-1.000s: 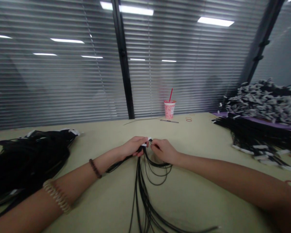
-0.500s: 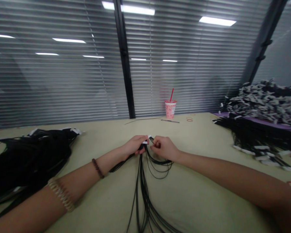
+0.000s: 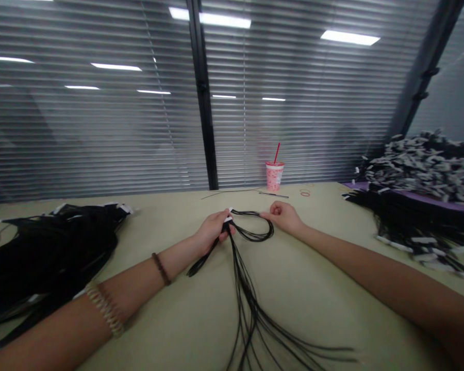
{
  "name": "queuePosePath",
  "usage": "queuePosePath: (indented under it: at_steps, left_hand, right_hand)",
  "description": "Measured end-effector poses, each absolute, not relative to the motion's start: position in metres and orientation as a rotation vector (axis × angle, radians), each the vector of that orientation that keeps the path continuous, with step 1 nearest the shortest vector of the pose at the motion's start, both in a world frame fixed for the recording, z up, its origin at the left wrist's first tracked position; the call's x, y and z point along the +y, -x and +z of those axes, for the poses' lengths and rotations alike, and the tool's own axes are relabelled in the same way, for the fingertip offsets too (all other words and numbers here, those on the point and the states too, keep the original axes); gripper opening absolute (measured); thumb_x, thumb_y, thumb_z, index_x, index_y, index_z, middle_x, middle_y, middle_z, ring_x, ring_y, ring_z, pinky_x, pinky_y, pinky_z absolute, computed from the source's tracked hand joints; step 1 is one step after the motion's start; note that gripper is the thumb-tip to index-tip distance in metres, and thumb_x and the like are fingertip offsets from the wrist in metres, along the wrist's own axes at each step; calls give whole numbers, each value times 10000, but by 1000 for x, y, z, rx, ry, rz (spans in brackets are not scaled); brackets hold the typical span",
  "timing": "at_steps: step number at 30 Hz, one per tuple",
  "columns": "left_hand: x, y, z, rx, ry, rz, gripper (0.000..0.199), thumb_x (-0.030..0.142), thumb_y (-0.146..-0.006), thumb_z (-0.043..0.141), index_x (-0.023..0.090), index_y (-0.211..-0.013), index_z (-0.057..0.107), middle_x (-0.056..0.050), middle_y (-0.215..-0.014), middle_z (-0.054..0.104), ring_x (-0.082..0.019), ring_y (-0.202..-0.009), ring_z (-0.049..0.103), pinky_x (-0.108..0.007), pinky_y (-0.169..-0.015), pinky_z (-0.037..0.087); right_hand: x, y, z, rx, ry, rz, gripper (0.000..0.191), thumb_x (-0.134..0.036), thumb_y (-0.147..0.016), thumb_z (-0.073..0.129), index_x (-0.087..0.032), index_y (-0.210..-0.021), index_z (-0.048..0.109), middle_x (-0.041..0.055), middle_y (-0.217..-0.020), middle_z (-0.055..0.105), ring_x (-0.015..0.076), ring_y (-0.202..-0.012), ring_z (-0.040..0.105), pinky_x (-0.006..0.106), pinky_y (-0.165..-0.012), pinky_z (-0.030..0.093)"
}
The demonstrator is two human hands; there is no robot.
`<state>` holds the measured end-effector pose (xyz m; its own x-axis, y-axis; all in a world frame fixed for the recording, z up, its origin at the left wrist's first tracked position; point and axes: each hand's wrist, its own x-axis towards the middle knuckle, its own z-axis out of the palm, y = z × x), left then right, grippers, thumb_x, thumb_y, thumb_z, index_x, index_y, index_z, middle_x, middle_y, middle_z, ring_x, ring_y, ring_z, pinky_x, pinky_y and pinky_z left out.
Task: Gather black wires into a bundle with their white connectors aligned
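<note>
The left hand clamps black wires; right of that grip a loop is formed, the right hand touching it, hold unclear; below, tails spread unbound.

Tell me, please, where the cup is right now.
In the head view, the cup stands right of centre near the far edge of the table, before the blinds, beyond a thin rod and the right hand.

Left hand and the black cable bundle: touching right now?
Touching. The head view shows the left hand gripping the black cable bundle between thumb and fingers.
</note>
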<state>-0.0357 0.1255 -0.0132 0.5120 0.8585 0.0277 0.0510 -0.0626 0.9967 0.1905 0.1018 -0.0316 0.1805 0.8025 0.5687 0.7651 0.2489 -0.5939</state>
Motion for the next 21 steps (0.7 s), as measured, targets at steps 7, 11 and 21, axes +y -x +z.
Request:
queuePosePath:
  at_steps: [7,11,21]
  left_hand:
    - [120,37,-11,743,-1474,822,311,461,-752,482,157,-806,446,-28,-635,626,-16,-308,291,-155,-330,174]
    - [122,38,-12,639,-1447,808,240,397,-760,488,168,-800,433,-12,-660,616,-20,-328,309,-151,-333,189]
    - [113,37,-11,541,-1386,753,189,362,-787,463,186,-853,471,24,-630,561,-28,-365,373,-139,-344,223]
  right_hand:
    - [61,-140,-21,-1692,1301,131,457,-410,-869,288,-147,-575,519,-22,-473,450,86,-462,422,195,-476,304]
    - [46,-116,-24,-2055,1257,90,384,-320,-857,357,-139,-602,581,2,-511,541,79,-444,406,209,-470,263]
    - [53,-112,-30,-1630,1169,728,310,-370,-784,481,-146,-639,638,26,-715,642,102,-524,493,194,-433,295]
